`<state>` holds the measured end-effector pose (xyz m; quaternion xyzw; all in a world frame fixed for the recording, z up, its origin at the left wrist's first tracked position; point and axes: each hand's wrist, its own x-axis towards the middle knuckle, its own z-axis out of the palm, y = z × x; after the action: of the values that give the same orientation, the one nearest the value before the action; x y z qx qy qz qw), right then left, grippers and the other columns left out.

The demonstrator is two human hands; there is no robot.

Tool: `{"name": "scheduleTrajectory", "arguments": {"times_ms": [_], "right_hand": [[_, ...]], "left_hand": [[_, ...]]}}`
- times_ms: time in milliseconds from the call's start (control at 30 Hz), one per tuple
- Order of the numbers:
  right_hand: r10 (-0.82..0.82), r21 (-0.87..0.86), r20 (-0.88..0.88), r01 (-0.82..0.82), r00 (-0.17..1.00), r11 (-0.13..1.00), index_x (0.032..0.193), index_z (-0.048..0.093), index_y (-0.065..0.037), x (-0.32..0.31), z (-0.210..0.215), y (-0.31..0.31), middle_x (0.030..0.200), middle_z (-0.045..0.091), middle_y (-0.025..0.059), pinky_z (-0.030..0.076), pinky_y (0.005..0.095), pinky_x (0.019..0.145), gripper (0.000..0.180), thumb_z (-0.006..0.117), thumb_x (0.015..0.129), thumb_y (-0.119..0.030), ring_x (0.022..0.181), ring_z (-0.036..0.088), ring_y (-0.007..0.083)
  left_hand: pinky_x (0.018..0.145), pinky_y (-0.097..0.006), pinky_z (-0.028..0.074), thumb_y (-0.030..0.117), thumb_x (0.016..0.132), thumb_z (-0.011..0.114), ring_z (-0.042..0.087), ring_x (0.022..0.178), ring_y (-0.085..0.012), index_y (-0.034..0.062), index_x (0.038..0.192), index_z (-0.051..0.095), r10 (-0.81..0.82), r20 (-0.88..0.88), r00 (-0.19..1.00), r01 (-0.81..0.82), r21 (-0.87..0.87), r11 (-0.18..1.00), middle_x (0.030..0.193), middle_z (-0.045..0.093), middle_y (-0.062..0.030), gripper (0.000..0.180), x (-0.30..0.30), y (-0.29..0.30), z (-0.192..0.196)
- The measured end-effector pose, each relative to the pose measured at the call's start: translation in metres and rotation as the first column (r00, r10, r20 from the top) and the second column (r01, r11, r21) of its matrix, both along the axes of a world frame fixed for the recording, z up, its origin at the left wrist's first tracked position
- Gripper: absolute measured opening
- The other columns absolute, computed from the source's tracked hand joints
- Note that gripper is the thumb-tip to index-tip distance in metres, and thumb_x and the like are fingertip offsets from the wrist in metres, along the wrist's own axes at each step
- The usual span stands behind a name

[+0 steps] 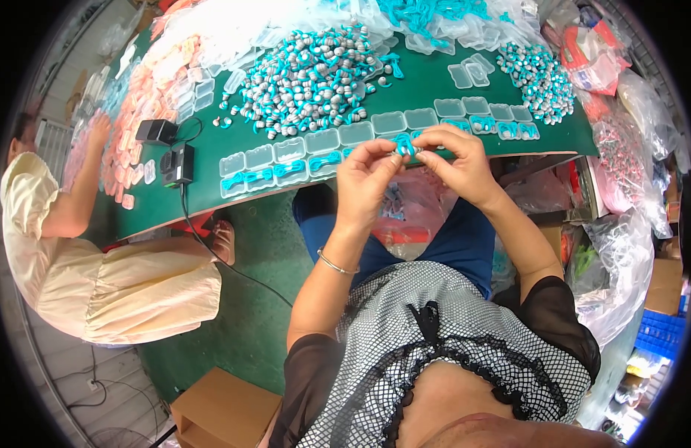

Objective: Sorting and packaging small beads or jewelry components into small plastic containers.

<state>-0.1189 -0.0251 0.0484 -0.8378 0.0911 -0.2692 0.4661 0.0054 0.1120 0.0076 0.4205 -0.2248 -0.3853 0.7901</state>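
We see rows of small clear plastic cases (338,140) lying flat along the near edge of the green tabletop (427,82), some holding teal pieces. More clear cases (471,72) lie farther back. Clear plastic bags with red and white contents (593,46) pile at the tabletop's right end. A brown cardboard box (224,409) stands on the floor at lower left, and a blue plastic crate (663,334) at right.

Black-and-white checked top with sheer black sleeves, blue trousers, thin silver bangle (336,263) on left wrist.
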Motion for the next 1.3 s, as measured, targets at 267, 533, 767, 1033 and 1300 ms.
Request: {"name": "scheduleTrajectory", "arguments": {"times_ms": [267, 533, 767, 1033, 1300], "right_hand": [[-0.103, -0.331, 0.008, 0.100, 0.995, 0.939, 0.091, 0.066, -0.005, 0.010, -0.014, -0.016, 0.088, 0.065, 0.0068, 0.044, 0.0352, 0.082, 0.013, 0.070, 0.078, -0.005, 0.087, 0.061, 0.0224], [-0.135, -0.592, 0.034, 0.129, 0.990, 0.796, 0.087, 0.065, -0.014, 0.020, -0.035, -0.018, 0.091, 0.061, -0.0006, 0.032, 0.0442, 0.095, 0.012, 0.072, 0.077, -0.013, 0.095, 0.057, 0.0198], [-0.165, -0.674, -0.007, 0.118, 0.986, 0.729, 0.084, 0.066, -0.014, 0.021, -0.035, -0.018, 0.096, 0.058, -0.0003, 0.030, 0.0487, 0.097, 0.008, 0.071, 0.078, -0.014, 0.102, 0.054, 0.0204], [-0.176, -0.677, -0.026, 0.112, 0.984, 0.727, 0.084, 0.066, -0.013, 0.021, -0.036, -0.018, 0.097, 0.058, 0.0004, 0.029, 0.0513, 0.098, 0.007, 0.070, 0.079, -0.015, 0.104, 0.054, 0.0215], [-0.185, -0.600, -0.007, 0.144, 0.983, 0.787, 0.088, 0.066, -0.014, 0.017, -0.025, -0.031, 0.101, 0.061, 0.0022, 0.031, 0.0467, 0.097, 0.009, 0.068, 0.079, -0.015, 0.104, 0.055, 0.0225]], "left_hand": [[0.075, -0.032, 0.052, -0.004, 0.079, 0.068, 0.067, 0.083, -0.0216, 0.0048, 0.092, 0.069, 0.213, 0.779, 0.590, -0.397, 0.050, 0.916, 0.089, 0.068, -0.0087, 0.015, 0.024, -0.005, -0.004], [0.077, -0.037, 0.039, 0.008, 0.075, 0.074, 0.063, 0.085, -0.0203, 0.0137, 0.083, 0.069, 0.085, 0.992, 0.092, -0.473, -0.032, 0.880, 0.089, 0.070, 0.0007, 0.011, 0.029, -0.013, -0.012], [0.078, -0.038, 0.037, 0.008, 0.072, 0.074, 0.057, 0.096, -0.0202, 0.0150, 0.081, 0.069, 0.008, 1.000, 0.012, -0.478, -0.001, 0.878, 0.094, 0.067, 0.0036, 0.013, 0.031, -0.014, -0.008], [0.078, -0.039, 0.035, 0.010, 0.073, 0.074, 0.056, 0.092, -0.0220, 0.0143, 0.081, 0.069, -0.056, 0.998, 0.009, -0.513, 0.053, 0.857, 0.092, 0.062, 0.0008, 0.011, 0.028, -0.012, -0.005], [0.074, -0.042, 0.039, 0.012, 0.074, 0.068, 0.057, 0.088, -0.0254, 0.0117, 0.083, 0.068, 0.038, 0.999, 0.009, -0.508, -0.028, 0.861, 0.087, 0.061, -0.0045, 0.009, 0.054, -0.043, 0.006]]}}
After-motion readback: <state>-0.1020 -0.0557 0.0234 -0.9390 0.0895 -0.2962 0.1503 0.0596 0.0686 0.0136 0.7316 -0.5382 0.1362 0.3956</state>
